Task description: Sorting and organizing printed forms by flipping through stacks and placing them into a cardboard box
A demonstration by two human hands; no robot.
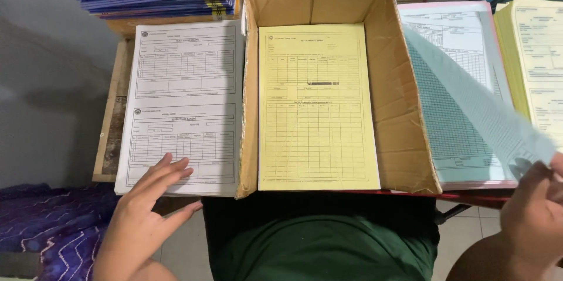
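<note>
Lifting a pale blue sheet right of the cardboard box, I am pinching its corner in my right hand; my left hand, fingers spread, is steadying the white stack left of the box.

Left hand flat on white forms, 8 o'clock. Right hand lifts blue sheet, 4 o'clock. Yellow forms in cardboard box, centre.
</note>
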